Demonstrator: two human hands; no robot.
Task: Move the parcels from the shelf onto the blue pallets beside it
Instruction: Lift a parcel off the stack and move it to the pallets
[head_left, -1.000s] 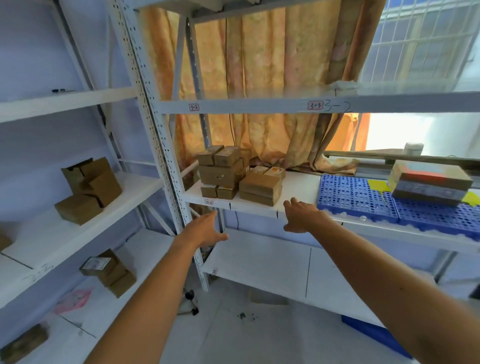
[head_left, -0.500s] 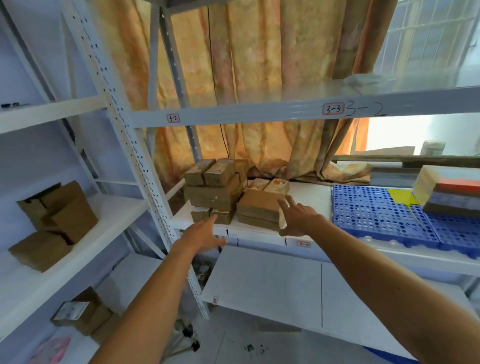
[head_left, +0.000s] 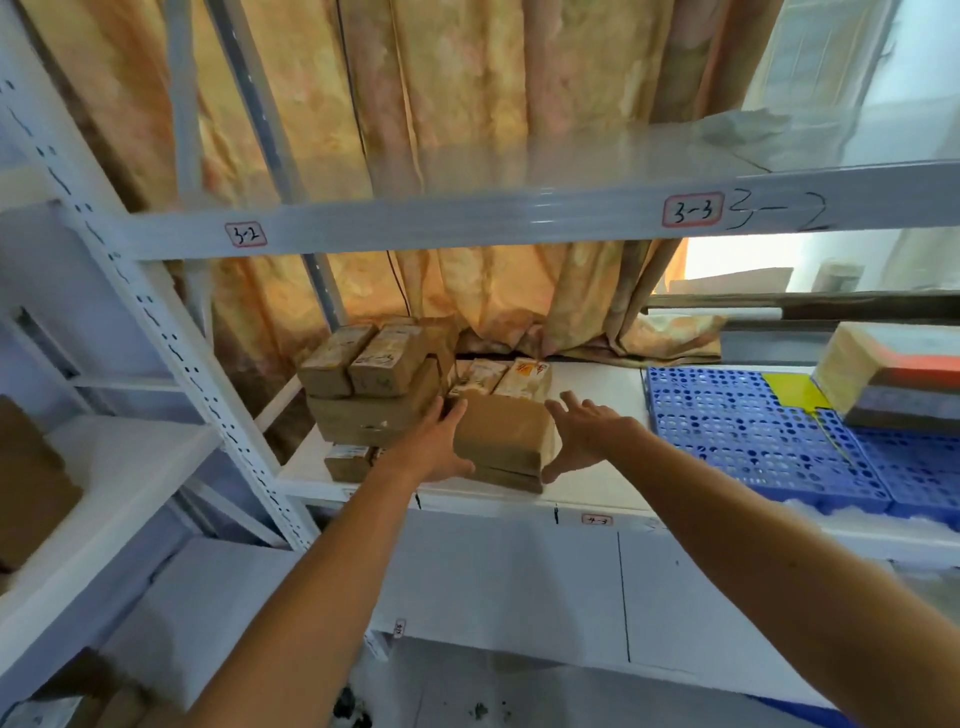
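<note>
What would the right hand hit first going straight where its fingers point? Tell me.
Probably the small orange-marked parcel behind the brown parcel; the right hand points along that parcel's side toward it. Depth is unclear.

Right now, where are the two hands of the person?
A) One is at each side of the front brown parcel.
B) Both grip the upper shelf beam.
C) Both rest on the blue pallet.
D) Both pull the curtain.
A: the left hand is at the left side of the front brown parcel and the right hand is at its right side.
</note>
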